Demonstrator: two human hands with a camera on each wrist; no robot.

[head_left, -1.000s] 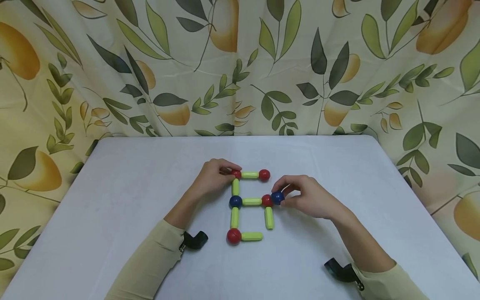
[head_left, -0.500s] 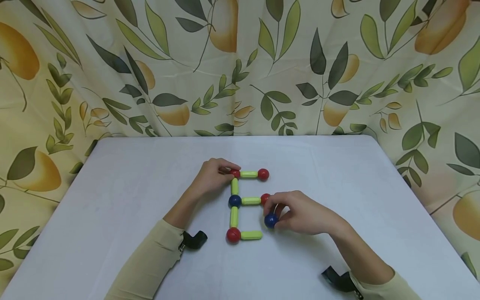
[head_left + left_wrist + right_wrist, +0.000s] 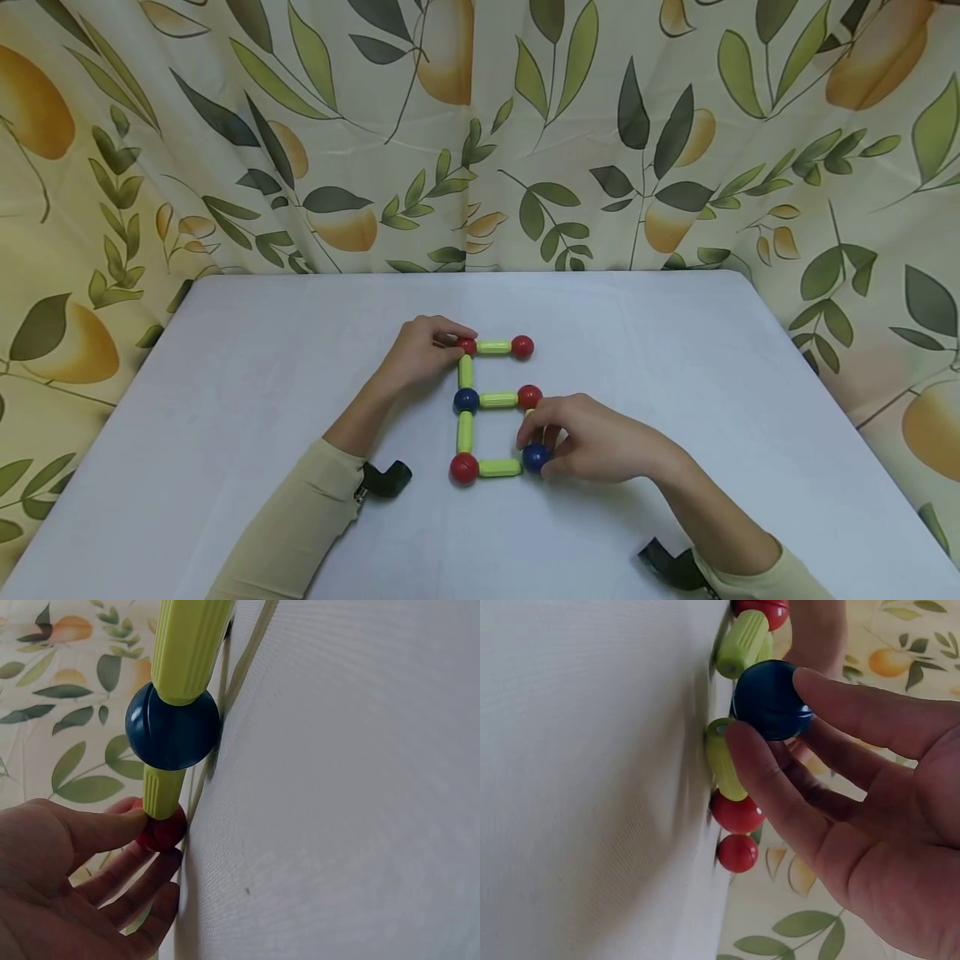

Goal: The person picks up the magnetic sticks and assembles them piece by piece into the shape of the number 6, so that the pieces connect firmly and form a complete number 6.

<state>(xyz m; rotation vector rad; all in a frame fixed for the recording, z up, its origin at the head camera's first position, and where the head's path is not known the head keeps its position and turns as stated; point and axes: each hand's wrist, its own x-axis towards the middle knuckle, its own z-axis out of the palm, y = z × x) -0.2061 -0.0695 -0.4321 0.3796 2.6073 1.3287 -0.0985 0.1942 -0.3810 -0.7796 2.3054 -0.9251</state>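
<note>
On the white table lies a figure of yellow-green rods joined by red and blue balls. My left hand [image 3: 423, 354] holds the red ball [image 3: 166, 831] at the figure's far left corner, thumb and fingers around it. Between thumb and fingertips, my right hand [image 3: 600, 440] pinches a blue ball [image 3: 771, 700]. That ball sits at the right end of the near rod [image 3: 499, 468], at the figure's near right corner. My right fingers mostly hide the rod [image 3: 726, 761] running down from the middle right red ball [image 3: 529, 397]. Another blue ball [image 3: 174, 727] joins the left-side rods.
The near left corner is a red ball [image 3: 464, 468]. At the far right, a red ball [image 3: 522, 347] ends the top rod [image 3: 493, 347]. Black wrist devices [image 3: 387, 480] hang at both sleeves. A leaf-and-fruit patterned curtain [image 3: 525, 133] stands behind the white table [image 3: 262, 375].
My right hand has carried the blue ball from beside the middle red ball toward me, down to the near rod's end. My left hand keeps its hold on the far left red ball.
</note>
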